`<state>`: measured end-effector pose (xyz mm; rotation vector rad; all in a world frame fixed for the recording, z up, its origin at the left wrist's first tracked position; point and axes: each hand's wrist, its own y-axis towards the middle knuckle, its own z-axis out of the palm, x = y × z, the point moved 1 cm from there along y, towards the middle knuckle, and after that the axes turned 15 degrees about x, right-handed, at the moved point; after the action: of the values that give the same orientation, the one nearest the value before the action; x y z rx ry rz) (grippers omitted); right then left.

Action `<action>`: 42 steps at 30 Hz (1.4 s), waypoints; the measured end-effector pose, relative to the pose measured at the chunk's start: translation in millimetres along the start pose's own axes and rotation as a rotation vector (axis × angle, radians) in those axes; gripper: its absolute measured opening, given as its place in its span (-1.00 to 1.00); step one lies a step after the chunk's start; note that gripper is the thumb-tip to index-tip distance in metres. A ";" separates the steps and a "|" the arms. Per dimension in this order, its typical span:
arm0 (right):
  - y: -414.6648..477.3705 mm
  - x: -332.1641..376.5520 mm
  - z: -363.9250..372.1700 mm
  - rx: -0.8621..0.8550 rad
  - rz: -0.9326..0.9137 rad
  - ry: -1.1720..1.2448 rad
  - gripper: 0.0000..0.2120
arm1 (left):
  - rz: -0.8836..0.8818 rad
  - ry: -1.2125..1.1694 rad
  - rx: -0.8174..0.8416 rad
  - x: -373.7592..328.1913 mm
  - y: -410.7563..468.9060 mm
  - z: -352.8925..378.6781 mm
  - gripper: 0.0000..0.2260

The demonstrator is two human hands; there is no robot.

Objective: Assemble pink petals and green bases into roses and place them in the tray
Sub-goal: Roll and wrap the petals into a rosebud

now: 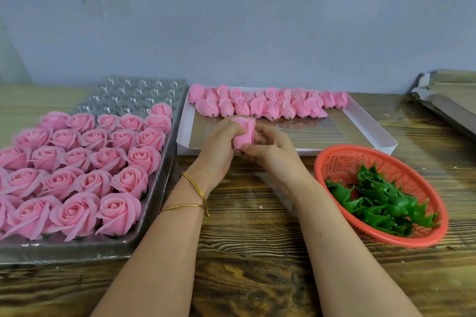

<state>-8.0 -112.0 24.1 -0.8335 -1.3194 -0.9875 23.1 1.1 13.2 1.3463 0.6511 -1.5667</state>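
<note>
We see both hands meeting above the near edge of a shallow white box point(365, 126) on the wooden counter point(257, 252), holding one pink petal bud point(243, 134) between them. The left hand point(221, 147) has its fingers curled round the bud's left side and top. The right hand point(273, 149) pinches the bud from the right, with its thumb against the lower end and its fingers bent just beside it. We cannot tell whether a green piece sits under the bud, since the hands cover its base. Two thin gold bangles point(195, 188) circle the left wrist. Along the far side of the white box lies a row of loose petal buds point(268, 105), lying on their sides and touching one another. To the left stands the clear plastic tray point(144, 92). Its near and middle cups are filled with finished roses point(77, 175) sitting upright and packed close, while its far rows show bare cups. To the right of the hands sits a red mesh basket point(334, 159) holding a heap of green bases point(381, 198), mostly on its right side. Folded cardboard point(448, 95) rests at the far right of the counter, against the grey wall.
</note>
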 end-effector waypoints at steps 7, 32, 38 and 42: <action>-3.0 -0.2 3.6 -0.072 -0.005 -0.158 -0.52 | 0.021 0.035 -0.012 3.0 1.8 -1.3 -0.79; -0.6 -1.6 1.9 -0.074 0.000 -0.087 -0.53 | -0.006 0.100 -0.046 1.9 -1.5 1.4 -0.84; -0.9 -0.4 1.5 -0.066 0.001 -0.048 -0.50 | 0.014 0.118 -0.015 0.7 -2.7 1.6 -0.88; -0.7 -1.2 2.4 -0.076 0.001 0.002 -0.46 | 0.027 0.122 -0.019 0.9 -3.3 2.4 -0.92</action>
<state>-9.5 -109.9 23.1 -0.8903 -1.2861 -1.0424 19.2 0.1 12.4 1.4393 0.7172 -1.4619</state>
